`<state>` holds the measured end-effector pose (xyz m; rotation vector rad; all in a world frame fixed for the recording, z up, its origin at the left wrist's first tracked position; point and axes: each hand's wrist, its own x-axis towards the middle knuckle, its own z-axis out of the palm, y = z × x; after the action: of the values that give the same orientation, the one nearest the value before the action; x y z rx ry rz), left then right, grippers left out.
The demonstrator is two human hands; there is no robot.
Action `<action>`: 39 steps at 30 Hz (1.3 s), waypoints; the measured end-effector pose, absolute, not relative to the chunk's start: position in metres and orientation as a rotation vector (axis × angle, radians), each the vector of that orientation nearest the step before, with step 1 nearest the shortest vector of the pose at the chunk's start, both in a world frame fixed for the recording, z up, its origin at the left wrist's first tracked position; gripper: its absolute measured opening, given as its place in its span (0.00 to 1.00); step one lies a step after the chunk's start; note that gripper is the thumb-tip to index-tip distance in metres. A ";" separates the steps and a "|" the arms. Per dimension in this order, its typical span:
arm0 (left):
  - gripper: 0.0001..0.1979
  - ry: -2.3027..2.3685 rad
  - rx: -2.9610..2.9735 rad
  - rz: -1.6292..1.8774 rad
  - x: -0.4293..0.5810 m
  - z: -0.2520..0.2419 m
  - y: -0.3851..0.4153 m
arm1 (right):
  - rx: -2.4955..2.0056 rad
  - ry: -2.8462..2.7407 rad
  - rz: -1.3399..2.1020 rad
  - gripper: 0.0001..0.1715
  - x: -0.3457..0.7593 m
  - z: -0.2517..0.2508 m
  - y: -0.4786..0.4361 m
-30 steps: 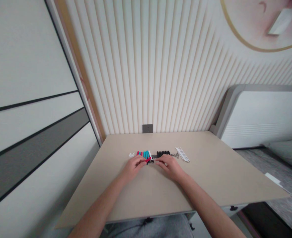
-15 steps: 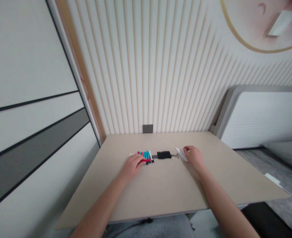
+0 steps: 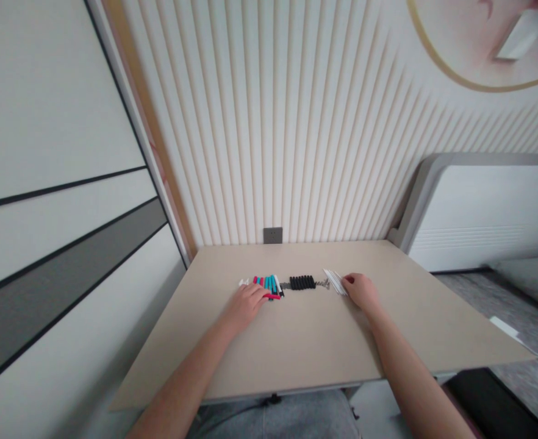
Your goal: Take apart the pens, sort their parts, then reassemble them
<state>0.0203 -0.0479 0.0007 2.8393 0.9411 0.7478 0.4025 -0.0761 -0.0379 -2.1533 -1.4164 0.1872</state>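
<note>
Two bare hands are seen palm-down on a beige table, at either end of a row of small parts. Far left, a pale wardrobe panel with a grey band is seen. On the table, leftmost in the row, a small white piece is laid just beside a bunch of red and teal tubes, packed side by side and pointing away from the person.

The left hand is placed at the near end of that bunch, fingers stretched forward, tips touching a red tube that lies crosswise against the bunch. Pinched or merely touched: cannot be told at this size.

Next right, a tight row of black pieces is laid. Behind it, a grey wall socket is set low in the ribbed wall. Small metal bits, too small to be identified, are found between the black pieces and a fan of white sticks.

The right hand is placed at the right, near end of the white sticks, fingers curled, thumb and fingertips touching them. Whether a stick is grasped cannot be told. Far right, a padded white headboard is seen.
</note>
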 end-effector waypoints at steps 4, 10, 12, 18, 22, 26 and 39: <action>0.12 0.937 2.833 0.740 0.021 0.001 -0.049 | -2.178 -1.422 0.149 0.16 0.402 -0.040 -0.076; 0.13 0.903 2.834 0.685 0.019 -0.003 -0.047 | -2.004 -1.459 0.118 0.17 0.398 -0.036 -0.073; 0.13 0.889 2.842 0.678 0.018 -0.007 -0.044 | -1.829 -1.524 0.102 0.17 0.388 -0.033 -0.072; 0.13 1.002 2.790 0.706 0.018 -0.011 -0.042 | -1.346 -1.831 0.190 0.16 0.334 -0.021 -0.081; 0.10 0.955 2.791 0.739 0.020 -0.008 -0.045 | -1.226 -2.056 0.208 0.16 0.306 -0.012 -0.093; 0.10 0.886 2.828 0.734 0.021 -0.006 -0.046 | -1.212 -2.172 0.189 0.17 0.296 -0.006 -0.101; 0.10 0.802 2.916 0.732 0.024 -0.011 -0.045 | -1.169 -2.302 -0.009 0.16 0.294 -0.010 -0.102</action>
<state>0.0237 -0.0446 -0.0109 2.9161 0.8022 0.7323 0.2941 -0.1023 -0.0104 -1.1687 -2.3020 -0.0089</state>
